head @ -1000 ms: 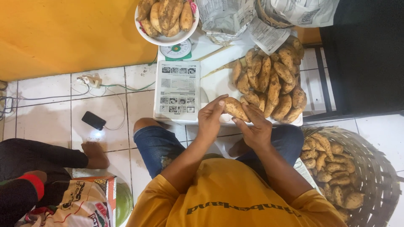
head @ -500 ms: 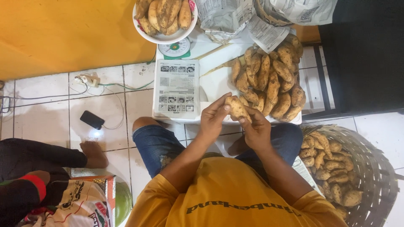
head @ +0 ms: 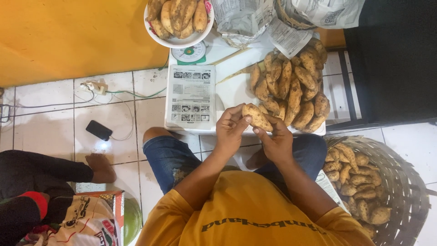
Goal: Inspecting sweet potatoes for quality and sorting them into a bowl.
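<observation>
Head view: both hands (head: 255, 132) clamped on sweet potato (head: 257, 117), over white tiled floor (head: 114, 114); orange wall (head: 68, 36), probably.

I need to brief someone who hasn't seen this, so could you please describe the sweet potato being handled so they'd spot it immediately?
Start from the big heap of sweet potatoes on the white sheet, in front of the person in the yellow shirt. Just below its near edge, the left hand and right hand hold one sweet potato between their fingertips. It alone is lifted clear of the heap.
</observation>
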